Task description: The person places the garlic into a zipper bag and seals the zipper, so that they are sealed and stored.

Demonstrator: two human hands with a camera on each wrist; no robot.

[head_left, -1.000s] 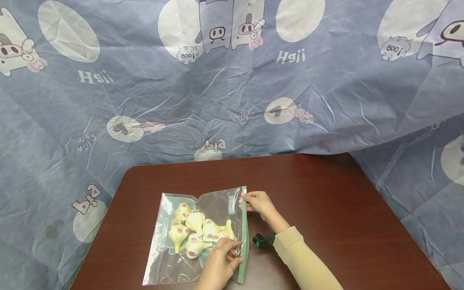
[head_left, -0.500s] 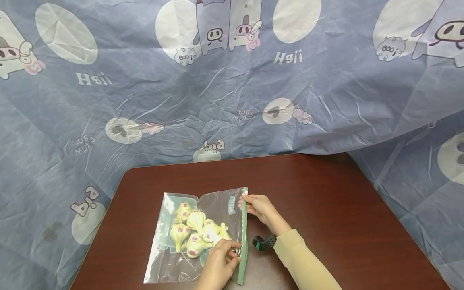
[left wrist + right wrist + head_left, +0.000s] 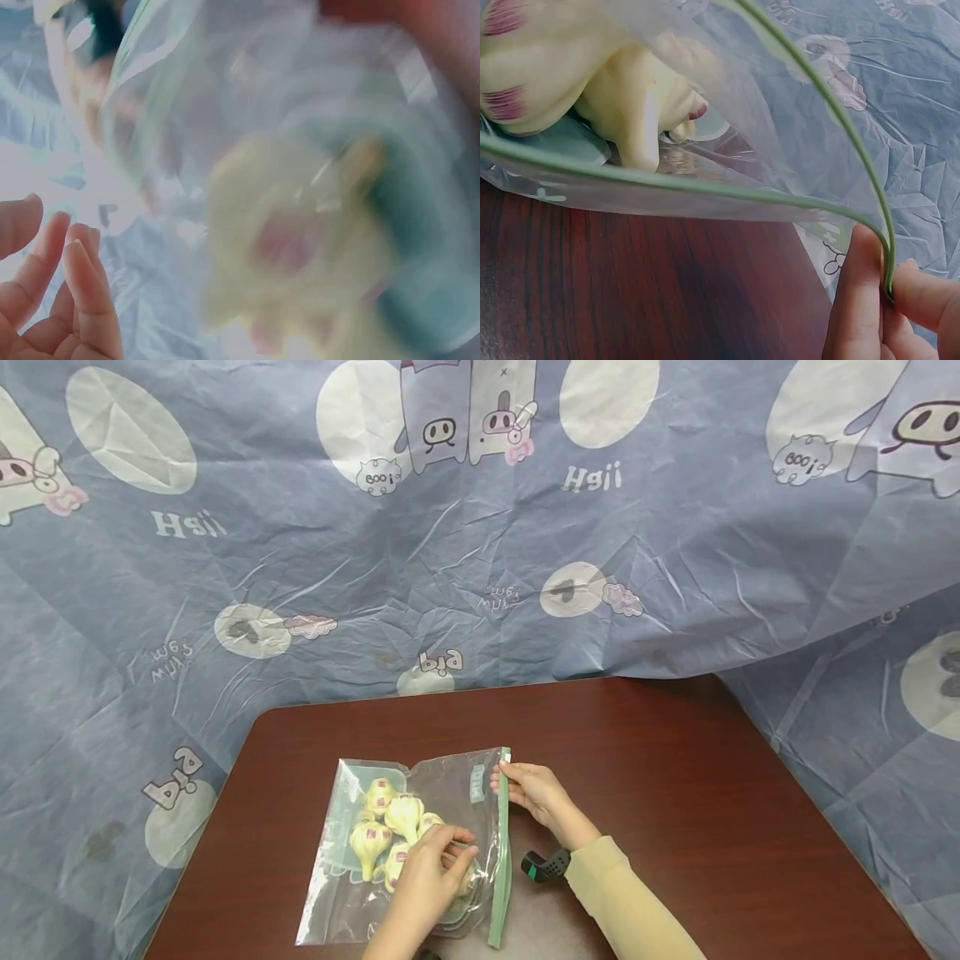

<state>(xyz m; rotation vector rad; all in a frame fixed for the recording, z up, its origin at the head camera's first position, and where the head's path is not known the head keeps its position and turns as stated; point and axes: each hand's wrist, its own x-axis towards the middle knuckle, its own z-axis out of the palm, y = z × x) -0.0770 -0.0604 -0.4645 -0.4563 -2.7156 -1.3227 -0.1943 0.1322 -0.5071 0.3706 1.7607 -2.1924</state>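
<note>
A clear zip bag (image 3: 450,785) with a green-edged mouth (image 3: 501,860) lies on the table in the head view. Inside it are several cream garlic bulbs (image 3: 371,842) with purple patches. My right hand (image 3: 536,789) pinches the far corner of the mouth. The right wrist view shows the two green rims (image 3: 705,189) spread apart, with garlic (image 3: 634,97) behind them. My left hand (image 3: 431,868) is over the bag, fingers loosely bent and holding nothing, hiding some bulbs. In the left wrist view its fingers (image 3: 90,292) are beside blurred garlic (image 3: 285,247) in the plastic.
A dark red-brown table (image 3: 637,760) carries the bag. Behind it hangs a blue patterned cloth (image 3: 420,543). A black strapped device (image 3: 546,865) is beside my right wrist, near the light yellow sleeve (image 3: 622,893).
My left hand has left the near part of the green mouth and moved left and slightly up over the garlic. My right hand keeps its pinch on the far corner.
</note>
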